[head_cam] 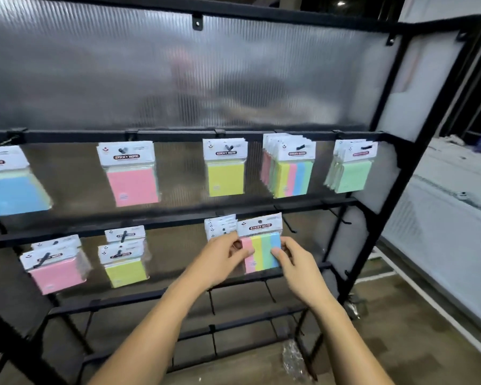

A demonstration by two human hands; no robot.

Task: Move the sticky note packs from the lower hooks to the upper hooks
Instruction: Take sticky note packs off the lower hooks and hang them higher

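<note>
Pack I am moving: the striped sticky note pack, a flat plastic-wrapped pad in pink, yellow, green and blue bands under a white card header, stands upright between my two hands. It is at the level of the lower row, below the upper hooks.
My left hand: my fingers pinch the pack's pink edge, thumb on the front and the rest curled behind.
My right hand: my fingers grasp the blue edge, thumb lying across the front of the blue band.
Just behind the pack: a stack of white-headed packs hangs on a lower hook, just left of the held pack. My left hand covers its lower part, so I cannot tell its colours.
Lower row, further left: the yellow sticky note packs hang on two black hooks one behind the other. The pink sticky note packs hang left of them, tilted.
Upper row, left to right: a blue pack, a pink pack, a yellow pack, a thick stack of striped packs and a stack of pale green packs, each on its own hook.
Frame: the black metal display rack carries both rows, backed by a ribbed translucent plastic panel.
Floor: a crumpled clear plastic wrapper lies on the brown floor under the rack's right end.
</note>
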